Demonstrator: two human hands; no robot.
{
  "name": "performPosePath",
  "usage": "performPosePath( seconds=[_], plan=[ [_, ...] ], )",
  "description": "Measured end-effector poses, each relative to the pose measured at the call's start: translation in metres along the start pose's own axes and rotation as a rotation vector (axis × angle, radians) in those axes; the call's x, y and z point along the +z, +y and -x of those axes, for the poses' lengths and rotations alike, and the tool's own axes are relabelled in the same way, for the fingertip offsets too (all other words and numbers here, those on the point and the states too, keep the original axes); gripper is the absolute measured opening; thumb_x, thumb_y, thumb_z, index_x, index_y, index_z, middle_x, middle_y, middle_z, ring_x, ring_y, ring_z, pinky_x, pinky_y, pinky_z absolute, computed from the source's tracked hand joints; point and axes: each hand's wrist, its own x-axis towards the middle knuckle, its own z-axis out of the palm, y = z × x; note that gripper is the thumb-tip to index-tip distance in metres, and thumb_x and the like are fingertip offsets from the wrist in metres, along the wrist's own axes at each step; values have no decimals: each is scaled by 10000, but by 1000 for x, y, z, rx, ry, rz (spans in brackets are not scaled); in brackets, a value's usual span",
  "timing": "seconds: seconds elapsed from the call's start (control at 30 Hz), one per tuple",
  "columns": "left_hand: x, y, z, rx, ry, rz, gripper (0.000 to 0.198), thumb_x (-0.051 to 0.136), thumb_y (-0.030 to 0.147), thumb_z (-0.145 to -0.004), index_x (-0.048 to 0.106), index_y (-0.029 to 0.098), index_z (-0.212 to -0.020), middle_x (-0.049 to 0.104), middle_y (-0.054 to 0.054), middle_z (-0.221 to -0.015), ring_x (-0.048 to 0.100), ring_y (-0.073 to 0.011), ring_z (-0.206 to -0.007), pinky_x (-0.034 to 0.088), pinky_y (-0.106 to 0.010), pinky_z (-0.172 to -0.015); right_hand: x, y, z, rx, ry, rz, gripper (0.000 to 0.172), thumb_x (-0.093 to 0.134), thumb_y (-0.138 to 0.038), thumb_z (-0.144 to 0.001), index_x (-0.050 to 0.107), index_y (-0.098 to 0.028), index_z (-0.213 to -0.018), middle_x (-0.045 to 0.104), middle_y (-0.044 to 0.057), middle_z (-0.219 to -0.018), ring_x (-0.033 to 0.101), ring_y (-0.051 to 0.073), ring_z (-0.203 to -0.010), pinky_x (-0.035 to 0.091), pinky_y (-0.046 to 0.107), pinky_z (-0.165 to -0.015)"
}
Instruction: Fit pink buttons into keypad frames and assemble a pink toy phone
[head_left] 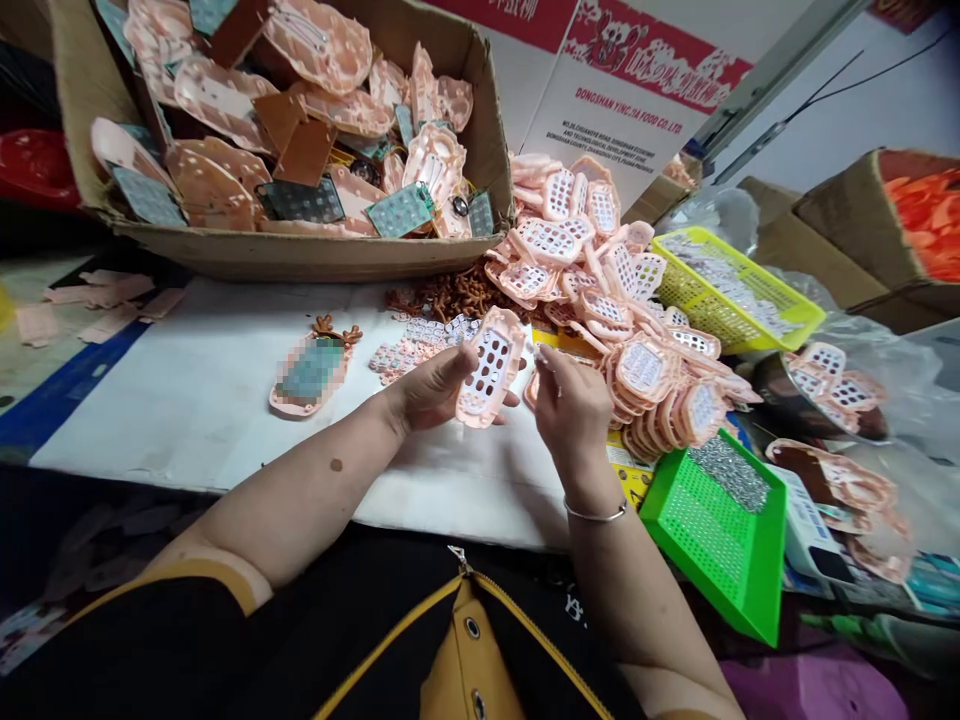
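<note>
A pink plastic shell with rows of keypad holes [491,368] is gripped in my left hand [439,385], thumb on its edge and fingers behind it. Close to its right side, my right hand [570,395] has thumb and forefinger pinched around a small whitish piece [535,350], too small to name. On the white work surface to the left lies another pink shell [296,400], its middle blurred, with brown antler-shaped parts [335,332] at its top. Beyond my left hand are small pink key pieces [397,358] and white key pieces [435,330].
A cardboard box [315,258] full of pink shells and circuit boards stands behind. Piled pink shells [600,290] rise at the right, near a yellow basket [799,315] of white parts. A green tray [712,540] holding screws [731,475] sits beside my right forearm.
</note>
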Motion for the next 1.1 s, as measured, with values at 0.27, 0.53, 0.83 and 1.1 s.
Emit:
performPosePath(
  seconds=[0.27,0.53,0.83,1.1],
  plan=[
    [1,-2,-2,-3,74,33,1063,711,836,-482,533,160,-1283,663,-218,-1226,696,-332,-1007,586,-507,-827,-6,11,-11,849,148,-1192,85,716,-277,-809,710,-204,-852,752,-11,-814,699,97,-715,588,220,-628],
    [5,-4,-4,-26,120,93,979,740,825,-410,607,172,-1127,693,-155,-1156,712,-246,-831,606,-388,-719,-4,-17,1,454,121,-1049,134,698,-334,-870,755,-301,-986,763,-27,-981,713,104,-869,620,291,-822],
    [4,-6,-2,2,27,32,970,713,825,-481,609,202,-1218,708,-117,-1041,696,-270,-969,593,-365,-766,-3,-28,9,-363,-163,-220,361,558,-148,-943,670,-281,-1258,704,105,-1234,666,215,-1168,581,424,-979],
    [2,-6,-5,-13,-33,112,947,680,845,-502,618,227,-1218,711,-113,-1069,698,-267,-966,588,-381,-774,1,-21,10,-525,-20,-51,471,544,-35,-899,652,-308,-1268,702,86,-1256,633,227,-1238,523,484,-1051]
  ],
)
